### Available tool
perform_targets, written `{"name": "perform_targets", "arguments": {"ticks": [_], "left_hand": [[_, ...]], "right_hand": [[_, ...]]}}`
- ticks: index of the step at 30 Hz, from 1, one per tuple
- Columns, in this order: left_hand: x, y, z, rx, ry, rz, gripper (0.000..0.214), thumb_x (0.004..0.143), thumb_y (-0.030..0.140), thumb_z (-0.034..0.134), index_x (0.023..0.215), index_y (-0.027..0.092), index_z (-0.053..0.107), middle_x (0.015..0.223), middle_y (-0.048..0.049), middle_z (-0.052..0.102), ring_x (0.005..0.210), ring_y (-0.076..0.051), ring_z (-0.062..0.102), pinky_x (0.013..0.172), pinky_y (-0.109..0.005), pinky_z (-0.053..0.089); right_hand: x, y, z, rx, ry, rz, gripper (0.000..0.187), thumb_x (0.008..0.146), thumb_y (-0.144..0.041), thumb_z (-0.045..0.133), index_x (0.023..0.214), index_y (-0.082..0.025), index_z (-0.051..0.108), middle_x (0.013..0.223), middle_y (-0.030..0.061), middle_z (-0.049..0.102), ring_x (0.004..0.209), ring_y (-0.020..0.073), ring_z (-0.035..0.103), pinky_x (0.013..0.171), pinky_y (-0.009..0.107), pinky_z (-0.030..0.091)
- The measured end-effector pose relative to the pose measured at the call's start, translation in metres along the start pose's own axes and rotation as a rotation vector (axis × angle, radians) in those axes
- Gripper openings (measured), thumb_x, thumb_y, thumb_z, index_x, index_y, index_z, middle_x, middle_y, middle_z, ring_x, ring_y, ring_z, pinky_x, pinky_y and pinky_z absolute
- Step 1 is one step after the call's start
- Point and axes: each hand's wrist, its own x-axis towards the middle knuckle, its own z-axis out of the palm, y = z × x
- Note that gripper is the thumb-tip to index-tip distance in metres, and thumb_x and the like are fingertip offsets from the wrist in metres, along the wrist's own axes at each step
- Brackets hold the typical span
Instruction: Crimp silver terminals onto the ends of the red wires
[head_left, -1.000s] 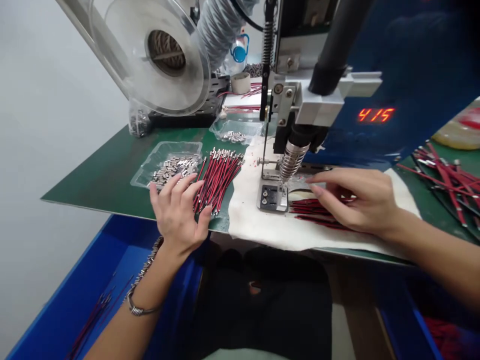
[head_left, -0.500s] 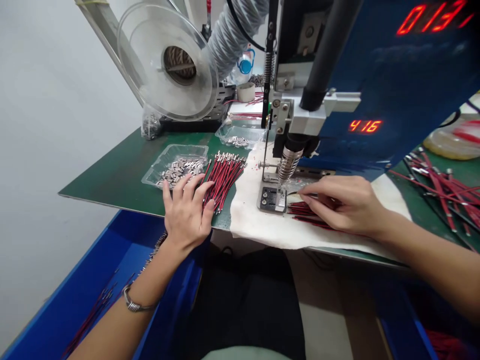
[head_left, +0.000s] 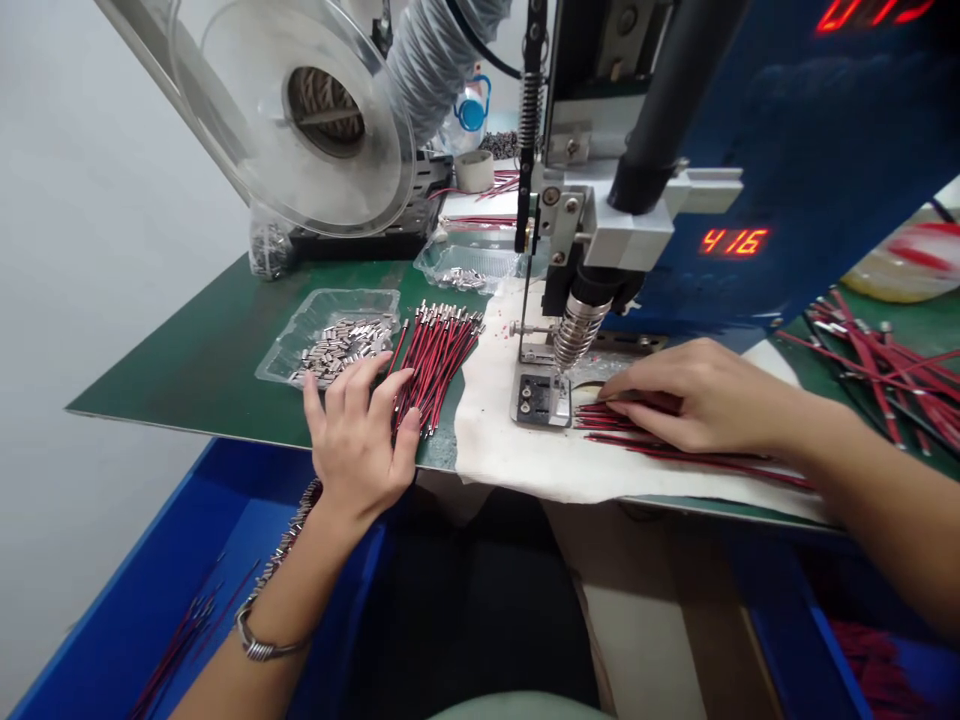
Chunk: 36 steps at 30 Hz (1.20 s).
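My left hand (head_left: 358, 430) rests with its fingers spread over the green table's front edge. Its fingertips are beside a bundle of red and black wires with metal tips (head_left: 439, 360) and the near side of a clear plastic tray (head_left: 281, 360) of small metal pieces (head_left: 345, 347). My right hand (head_left: 694, 400) lies low over a white cloth (head_left: 517, 465), thumb and fingers closed on red and black wires (head_left: 592, 415); how many it grips is hidden. Just left of those fingertips is the machine's small black and metal block (head_left: 541, 400), under a spring-wrapped nozzle (head_left: 577, 330).
A blue machine (head_left: 750, 150) with red digits stands behind my right hand. A clear reel (head_left: 225, 120) and a grey ribbed hose (head_left: 442, 60) are at the back left. More wires (head_left: 892, 370) lie at the right. Blue bins (head_left: 247, 530) sit below the table edge.
My right hand has lowered its fingertips onto the wires on the cloth; a thin strand showed at them before. My left hand stays spread by the bundle. The view has shifted slightly.
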Motion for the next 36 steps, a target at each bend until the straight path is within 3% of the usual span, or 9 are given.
{"name": "perform_targets", "arguments": {"ticks": [3,7,11,15,19,24,28,32,36], "left_hand": [[-0.001,0.002,-0.003,-0.024,0.027,-0.018,0.038,0.109,0.042,0.056,0.140,0.025,0.067,0.156,-0.0184,0.066,0.145,-0.040,0.062,0.136,-0.068,0.018],[0.008,-0.006,-0.023,-0.125,0.076,0.001,0.042,0.111,0.044,0.053,0.139,0.016,0.067,0.152,-0.0235,0.068,0.143,-0.039,0.063,0.125,-0.063,0.041],[0.035,-0.036,-0.044,0.002,0.121,-0.121,0.054,0.110,0.051,0.048,0.125,0.009,0.078,0.123,-0.0196,0.080,0.119,-0.037,0.069,0.113,-0.060,0.050],[0.067,-0.069,-0.051,0.174,-0.072,-0.297,0.069,0.097,0.066,0.047,0.107,0.009,0.085,0.089,-0.0117,0.075,0.090,-0.028,0.066,0.097,-0.052,0.056],[0.087,-0.074,-0.057,0.202,-0.281,-0.407,0.055,0.091,0.061,0.059,0.099,0.014,0.087,0.071,-0.0038,0.069,0.073,-0.023,0.064,0.087,-0.044,0.057],[0.103,-0.054,-0.062,0.203,-0.506,-0.497,0.036,0.089,0.047,0.072,0.105,0.020,0.089,0.083,-0.0091,0.080,0.094,-0.037,0.072,0.096,-0.049,0.053],[0.111,-0.046,-0.059,0.139,-0.585,-0.479,0.024,0.090,0.040,0.076,0.100,0.022,0.089,0.095,-0.0065,0.084,0.104,-0.035,0.070,0.112,-0.054,0.043],[0.114,-0.050,-0.053,0.068,-0.572,-0.479,0.013,0.090,0.034,0.080,0.090,0.023,0.087,0.077,-0.0007,0.078,0.086,-0.026,0.066,0.109,-0.048,0.042],[0.111,-0.057,-0.046,0.036,-0.502,-0.470,0.018,0.090,0.037,0.086,0.078,0.024,0.084,0.065,0.0023,0.071,0.074,-0.021,0.057,0.105,-0.045,0.043]], "right_hand": [[0.003,-0.001,-0.002,0.012,-0.050,0.040,0.026,0.106,-0.026,0.060,0.106,-0.021,0.085,0.092,0.0047,0.087,0.074,0.0196,0.080,0.070,0.030,0.056],[0.015,-0.001,-0.014,0.030,-0.169,0.109,0.020,0.100,-0.026,0.067,0.105,-0.026,0.087,0.089,-0.0007,0.087,0.069,0.0177,0.079,0.063,0.029,0.053],[0.035,0.002,-0.028,0.018,-0.294,0.129,0.021,0.092,-0.020,0.075,0.097,-0.034,0.089,0.073,-0.0078,0.081,0.048,0.0116,0.064,0.049,0.027,0.042],[0.048,0.001,-0.030,0.021,-0.347,0.112,0.019,0.089,-0.016,0.078,0.084,-0.032,0.087,0.064,-0.0075,0.074,0.046,0.0117,0.061,0.045,0.026,0.038],[0.043,-0.005,-0.024,-0.022,-0.295,0.137,0.014,0.092,-0.021,0.076,0.086,-0.030,0.084,0.069,-0.0051,0.077,0.051,0.0139,0.064,0.051,0.027,0.039],[0.034,-0.012,-0.021,-0.074,-0.368,0.184,0.019,0.096,-0.025,0.062,0.101,-0.028,0.080,0.086,-0.0005,0.083,0.071,0.0190,0.074,0.065,0.030,0.042],[0.035,-0.011,-0.020,-0.088,-0.377,0.199,0.017,0.094,-0.026,0.060,0.096,-0.027,0.077,0.079,-0.0001,0.079,0.066,0.0185,0.069,0.064,0.031,0.038],[0.036,-0.011,-0.018,-0.074,-0.355,0.184,0.018,0.094,-0.024,0.060,0.094,-0.027,0.077,0.078,0.0000,0.079,0.066,0.0190,0.067,0.065,0.032,0.037],[0.033,-0.009,-0.016,-0.093,-0.329,0.151,0.020,0.095,-0.026,0.059,0.095,-0.028,0.079,0.081,0.0008,0.080,0.070,0.0210,0.068,0.065,0.033,0.037]]}}
